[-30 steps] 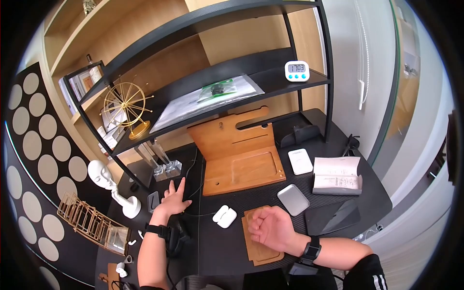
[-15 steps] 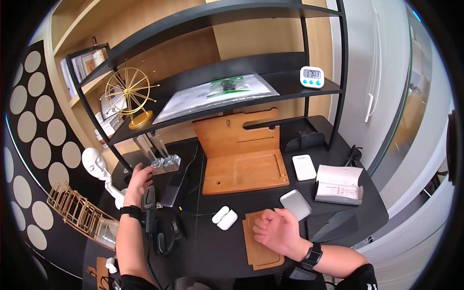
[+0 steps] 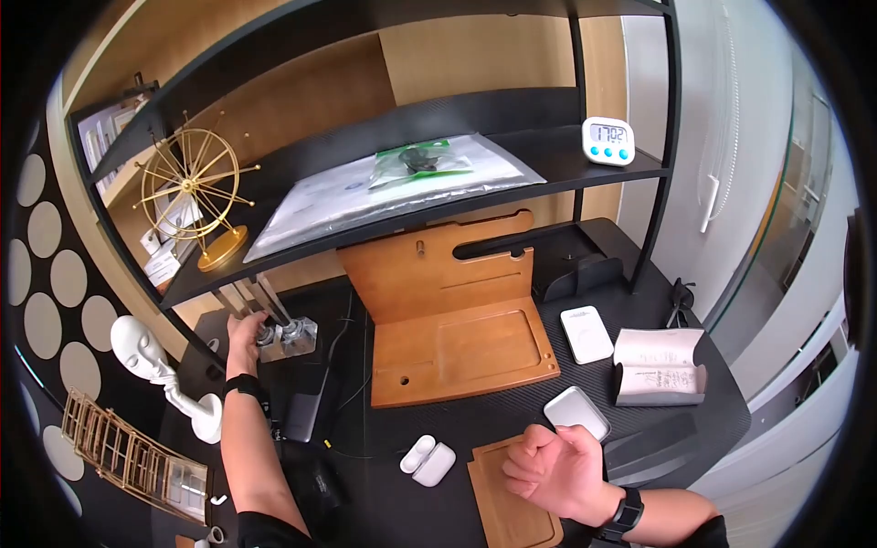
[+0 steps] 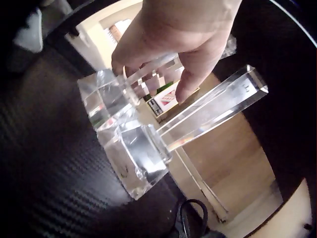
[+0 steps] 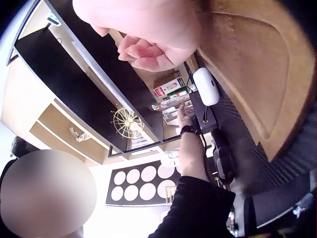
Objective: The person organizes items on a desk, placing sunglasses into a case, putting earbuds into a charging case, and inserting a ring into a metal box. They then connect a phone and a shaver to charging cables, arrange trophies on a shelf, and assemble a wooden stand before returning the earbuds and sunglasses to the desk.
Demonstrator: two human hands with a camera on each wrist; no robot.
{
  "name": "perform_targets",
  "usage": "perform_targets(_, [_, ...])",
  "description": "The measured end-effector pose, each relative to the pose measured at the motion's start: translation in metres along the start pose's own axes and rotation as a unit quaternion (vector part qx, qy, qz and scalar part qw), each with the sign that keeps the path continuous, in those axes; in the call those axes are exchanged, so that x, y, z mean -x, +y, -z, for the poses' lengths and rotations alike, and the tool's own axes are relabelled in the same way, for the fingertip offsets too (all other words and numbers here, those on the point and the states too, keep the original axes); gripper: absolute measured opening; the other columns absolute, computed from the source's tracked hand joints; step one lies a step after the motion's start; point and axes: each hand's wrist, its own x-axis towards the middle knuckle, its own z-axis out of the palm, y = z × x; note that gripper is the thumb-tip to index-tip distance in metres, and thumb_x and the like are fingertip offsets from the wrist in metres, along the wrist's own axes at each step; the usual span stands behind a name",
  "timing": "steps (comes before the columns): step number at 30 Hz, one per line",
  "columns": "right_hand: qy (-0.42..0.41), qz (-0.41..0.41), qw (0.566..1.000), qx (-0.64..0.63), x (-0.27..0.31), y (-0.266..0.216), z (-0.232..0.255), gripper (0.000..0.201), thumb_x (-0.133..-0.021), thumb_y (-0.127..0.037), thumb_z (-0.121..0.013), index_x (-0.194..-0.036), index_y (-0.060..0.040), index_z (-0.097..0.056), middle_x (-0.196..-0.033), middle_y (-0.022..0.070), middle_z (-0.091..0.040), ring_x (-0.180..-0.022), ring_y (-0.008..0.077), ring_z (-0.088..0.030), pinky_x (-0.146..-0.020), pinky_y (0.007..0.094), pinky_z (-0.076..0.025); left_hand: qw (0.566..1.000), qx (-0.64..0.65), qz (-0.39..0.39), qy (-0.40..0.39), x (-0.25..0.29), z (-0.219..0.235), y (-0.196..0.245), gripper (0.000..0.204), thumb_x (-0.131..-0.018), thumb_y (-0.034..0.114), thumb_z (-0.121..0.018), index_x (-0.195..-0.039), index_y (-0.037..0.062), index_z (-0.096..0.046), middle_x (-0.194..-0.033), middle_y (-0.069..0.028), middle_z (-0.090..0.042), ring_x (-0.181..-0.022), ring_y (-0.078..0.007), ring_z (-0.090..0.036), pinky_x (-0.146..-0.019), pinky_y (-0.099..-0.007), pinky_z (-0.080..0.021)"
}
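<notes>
My left hand [image 3: 245,336] is at two clear crystal trophies, standing side by side on the desk below the shelf. In the left wrist view its thumb and fingers [image 4: 184,91] curl round the column of one crystal trophy [image 4: 106,96]; some fingers show through the glass. The second crystal trophy [image 4: 213,109] stands right beside it, untouched. My right hand [image 3: 557,470] rests palm up with loosely curled fingers, holding nothing, over a flat wooden tray [image 3: 493,498]. A white earbud case [image 3: 429,459] lies open to the left of that tray.
A wooden stand [image 3: 457,361] occupies the desk's middle. Overhead runs a black shelf [image 3: 402,224] with a gold wheel ornament [image 3: 190,187] and timer [image 3: 607,142]. A white head figurine [image 3: 146,352] stands left; a white power bank [image 3: 586,334] and opened glasses case [image 3: 660,365] sit right.
My left hand has moved from the desk near the cable, left and forward to the crystal trophies, and now grips one. The right hand stays over the wooden tray. The head view has shifted.
</notes>
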Motion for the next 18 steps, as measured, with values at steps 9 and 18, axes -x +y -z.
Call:
perform_targets(9, [-0.038,-0.019,0.998,0.047,0.010,0.003,-0.004,0.041,-0.080,-0.046,-0.046,-0.094,-0.0100,-0.060,-0.070,0.0039,-0.043,-0.065,0.0160,-0.038,-0.062,0.0281,-0.033,0.997,0.051,0.032,-0.049,-0.007,0.016,-0.028,0.026,-0.058,-0.011,-0.060,-0.079,0.0026,-0.053,-0.070,-0.0041,-0.053,-0.061,-0.0186,-0.054,-0.056,-0.0293,-0.045])
perform_targets(18, [-0.108,-0.088,0.901,0.412,-0.034,0.022,-0.071,0.013,-0.089,-0.018,-0.052,-0.091,-0.0053,-0.053,-0.077,0.0022,-0.050,-0.068,0.0078,-0.046,-0.057,0.0244,-0.037,0.998,0.029,0.012,-0.054,0.004,0.014,-0.023,0.030,-0.054,-0.014,-0.060,-0.078,0.0018,-0.053,-0.071,-0.0034,-0.053,-0.068,-0.0181,-0.056,-0.060,-0.0295,-0.045])
